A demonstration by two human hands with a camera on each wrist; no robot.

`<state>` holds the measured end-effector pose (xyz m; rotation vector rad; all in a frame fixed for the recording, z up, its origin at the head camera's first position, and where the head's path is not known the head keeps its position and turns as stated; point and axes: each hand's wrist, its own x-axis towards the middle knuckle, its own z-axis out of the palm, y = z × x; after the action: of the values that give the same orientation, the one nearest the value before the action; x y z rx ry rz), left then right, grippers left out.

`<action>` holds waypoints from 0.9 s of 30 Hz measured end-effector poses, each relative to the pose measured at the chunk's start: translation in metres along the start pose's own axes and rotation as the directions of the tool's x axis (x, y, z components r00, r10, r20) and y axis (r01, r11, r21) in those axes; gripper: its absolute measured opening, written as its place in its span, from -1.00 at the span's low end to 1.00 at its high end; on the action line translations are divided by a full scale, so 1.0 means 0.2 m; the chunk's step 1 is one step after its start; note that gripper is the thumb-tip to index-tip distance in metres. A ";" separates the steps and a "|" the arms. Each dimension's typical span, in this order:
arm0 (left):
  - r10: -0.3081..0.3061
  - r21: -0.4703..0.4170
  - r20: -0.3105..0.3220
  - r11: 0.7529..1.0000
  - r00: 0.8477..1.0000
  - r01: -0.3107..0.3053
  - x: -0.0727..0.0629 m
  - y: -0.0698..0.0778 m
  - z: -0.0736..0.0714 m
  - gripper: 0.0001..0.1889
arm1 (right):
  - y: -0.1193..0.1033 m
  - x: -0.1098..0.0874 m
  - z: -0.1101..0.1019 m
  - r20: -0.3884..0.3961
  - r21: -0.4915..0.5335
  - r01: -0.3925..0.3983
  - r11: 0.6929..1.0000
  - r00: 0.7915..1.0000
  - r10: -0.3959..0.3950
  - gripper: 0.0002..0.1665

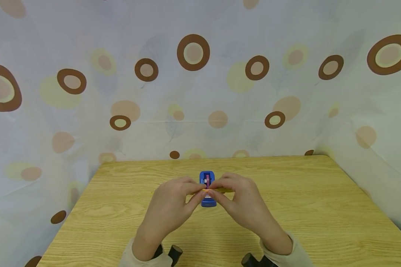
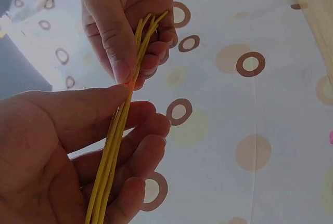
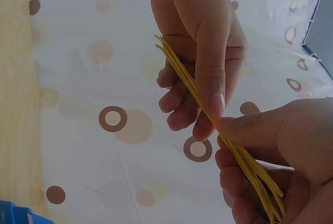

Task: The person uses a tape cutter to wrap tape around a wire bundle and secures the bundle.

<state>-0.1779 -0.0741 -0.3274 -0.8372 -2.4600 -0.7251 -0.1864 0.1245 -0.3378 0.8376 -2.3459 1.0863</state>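
A bundle of thin yellow strands [image 2: 106,172] stretches between both hands, its ends fanning slightly apart. My left hand [image 1: 172,196] pinches it near the middle between thumb and forefinger. Right beside that grip, my right hand [image 1: 245,198] pinches it too, thumb and finger nearly meeting the left ones. A small orange-pink band [image 2: 131,84] shows on the strands between the fingertips, partly hidden by them. Beneath the hands a blue oblong case, like a tape dispenser [image 1: 208,203], lies on the table with a pinkish-purple piece inside; the hands cover part of it.
The wood-grain table [image 1: 120,226] extends around the hands to both sides. Behind it and at the sides hangs a pale curtain [image 1: 204,89] patterned with brown rings and spots.
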 end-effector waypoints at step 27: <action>0.028 0.024 0.010 0.999 1.000 -0.028 0.01 0.00 0.00 -0.95 | -0.01 0.00 0.01 0.032 0.062 -0.027 0.998 0.999 0.025 -0.97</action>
<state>-0.1785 -0.0735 -0.3260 -0.8665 -2.4551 -0.6822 -0.1852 0.1223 -0.3377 0.8549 -2.3657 1.1705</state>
